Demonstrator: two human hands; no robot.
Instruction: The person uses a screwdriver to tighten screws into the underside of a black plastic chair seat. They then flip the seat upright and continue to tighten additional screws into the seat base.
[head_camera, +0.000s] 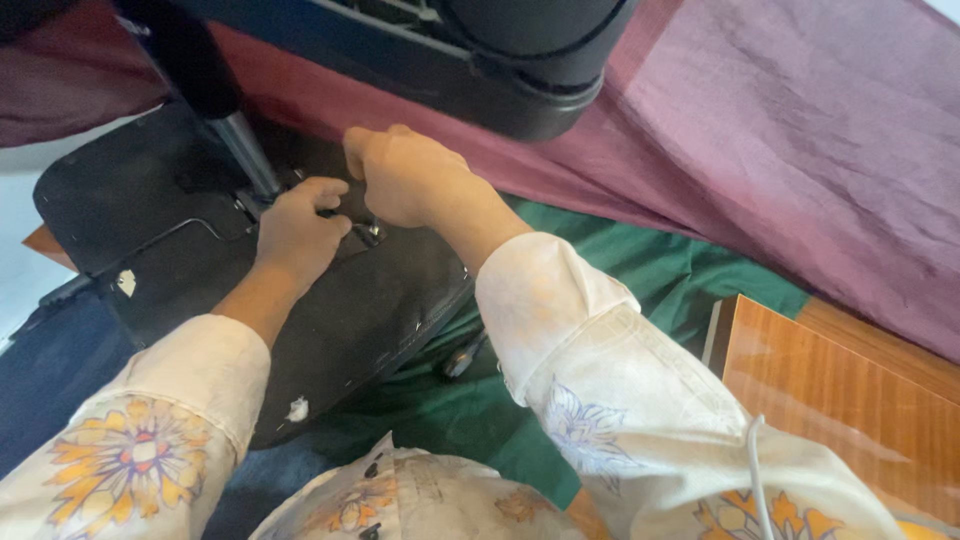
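Note:
An upturned black chair seat base (150, 190) lies in front of me, with a chrome and black gas-lift column (225, 110) rising from its metal mechanism plate. My left hand (295, 232) is closed into a fist on the plate just right of the column's foot. What it grips is hidden by the fingers. My right hand (400, 175) is closed beside it, fingers curled down onto the same bracket (368, 232). Both hands touch near a small metal fitting.
A black chair part with a curved rim (500, 70) looms at the top. Maroon cloth (800, 150) covers the right, green cloth (650, 270) lies beneath, and a wooden board (840, 400) sits at lower right. A white cable (755, 470) hangs over my sleeve.

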